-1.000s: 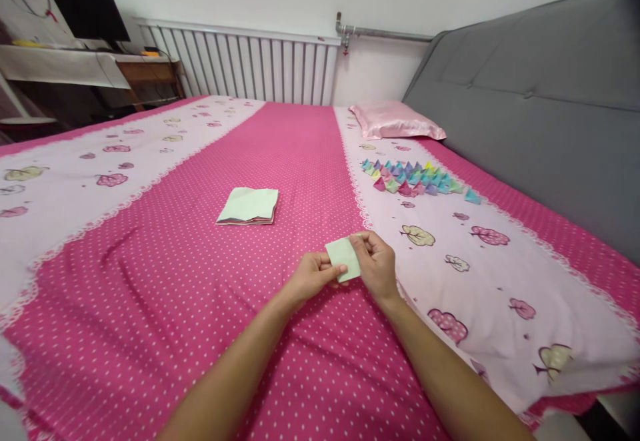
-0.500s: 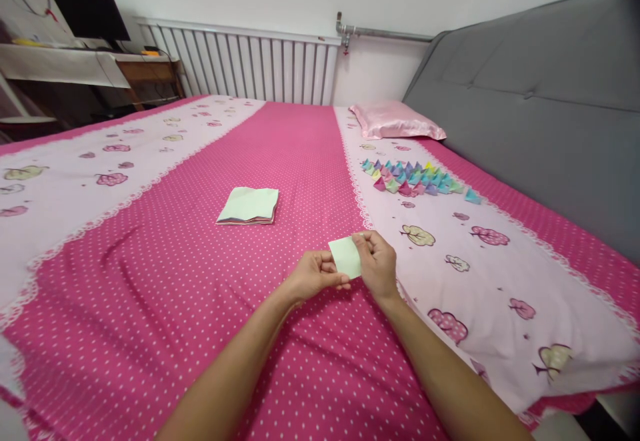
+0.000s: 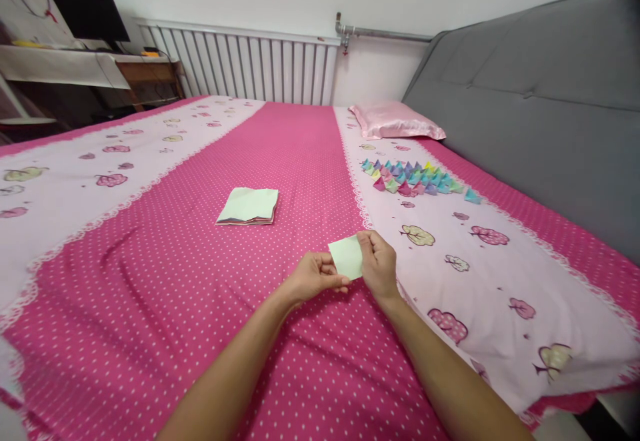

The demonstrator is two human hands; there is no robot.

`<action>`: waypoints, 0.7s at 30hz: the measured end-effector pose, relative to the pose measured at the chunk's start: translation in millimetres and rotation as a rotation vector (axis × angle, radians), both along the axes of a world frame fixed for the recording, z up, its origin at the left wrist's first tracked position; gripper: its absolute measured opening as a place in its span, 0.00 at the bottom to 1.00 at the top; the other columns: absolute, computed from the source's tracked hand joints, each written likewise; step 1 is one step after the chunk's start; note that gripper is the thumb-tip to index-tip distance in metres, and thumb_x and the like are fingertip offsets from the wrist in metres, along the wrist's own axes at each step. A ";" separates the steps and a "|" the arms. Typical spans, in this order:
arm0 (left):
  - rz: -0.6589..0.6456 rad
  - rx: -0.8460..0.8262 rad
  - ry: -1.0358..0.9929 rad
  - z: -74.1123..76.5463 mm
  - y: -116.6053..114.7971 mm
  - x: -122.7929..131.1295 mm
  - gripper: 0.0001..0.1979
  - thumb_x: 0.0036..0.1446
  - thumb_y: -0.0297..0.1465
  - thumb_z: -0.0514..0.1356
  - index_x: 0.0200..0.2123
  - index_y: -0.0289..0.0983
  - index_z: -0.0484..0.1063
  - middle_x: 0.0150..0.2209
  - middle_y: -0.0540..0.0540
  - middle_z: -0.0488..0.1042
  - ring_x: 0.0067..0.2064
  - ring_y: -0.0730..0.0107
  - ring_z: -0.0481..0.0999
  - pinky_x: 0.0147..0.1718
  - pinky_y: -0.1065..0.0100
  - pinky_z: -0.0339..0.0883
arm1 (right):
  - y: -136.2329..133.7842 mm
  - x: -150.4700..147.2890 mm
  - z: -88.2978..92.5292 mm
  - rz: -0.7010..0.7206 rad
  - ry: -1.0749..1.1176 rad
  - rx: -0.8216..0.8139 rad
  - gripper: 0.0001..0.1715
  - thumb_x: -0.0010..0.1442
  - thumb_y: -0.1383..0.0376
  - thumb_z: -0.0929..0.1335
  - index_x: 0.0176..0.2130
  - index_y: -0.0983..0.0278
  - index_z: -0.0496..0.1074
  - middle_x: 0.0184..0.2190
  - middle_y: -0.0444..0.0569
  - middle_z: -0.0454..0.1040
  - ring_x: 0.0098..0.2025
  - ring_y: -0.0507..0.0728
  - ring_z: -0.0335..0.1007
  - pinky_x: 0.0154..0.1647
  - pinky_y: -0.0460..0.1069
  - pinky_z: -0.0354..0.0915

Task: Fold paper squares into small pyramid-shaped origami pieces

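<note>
A small pale green square of paper (image 3: 347,258) is held between my two hands above the pink bedspread. My left hand (image 3: 315,276) pinches its lower left edge, thumb in front and fingers behind. On the other side, my right hand (image 3: 379,263) grips the right edge, its thumb at the upper right corner. Whether the sheet is folded I cannot tell. Farther forward and to the left lies a stack of paper sheets (image 3: 249,205) with a pale green one on top. Several small folded paper shapes (image 3: 417,177) in many colours stand in rows to the right.
The bedspread (image 3: 300,154) is dotted pink with pale printed bands. A pink pillow (image 3: 395,121) lies at the far right against the grey headboard (image 3: 540,94). A white radiator (image 3: 250,61) lines the wall, and a monitor (image 3: 87,11) stands on a desk at the far left.
My right thumb has shifted slightly right along the paper's top edge, so a little more of the sheet shows. My left hand stays nearly still.
</note>
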State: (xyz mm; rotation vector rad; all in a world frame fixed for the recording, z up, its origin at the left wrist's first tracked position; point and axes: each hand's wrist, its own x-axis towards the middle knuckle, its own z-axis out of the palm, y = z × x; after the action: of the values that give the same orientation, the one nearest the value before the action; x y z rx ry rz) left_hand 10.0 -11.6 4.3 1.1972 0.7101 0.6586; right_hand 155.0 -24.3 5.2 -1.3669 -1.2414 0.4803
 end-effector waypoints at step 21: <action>0.414 0.235 0.131 -8.2 15.7 -6.3 0.10 0.37 0.33 0.67 0.19 0.32 0.73 0.16 0.51 0.68 0.18 0.80 0.62 0.18 0.75 0.52 | 1.7 6.0 4.2 0.170 -0.185 0.214 0.29 0.51 0.61 0.70 0.53 0.55 0.64 0.56 0.52 0.59 0.53 0.61 0.61 0.51 0.58 0.61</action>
State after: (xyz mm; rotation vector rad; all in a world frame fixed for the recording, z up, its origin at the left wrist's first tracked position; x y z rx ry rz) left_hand 3.7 4.1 -4.0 1.3296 1.0273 1.0363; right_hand 161.0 -22.6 9.4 -1.1491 -1.5232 0.3318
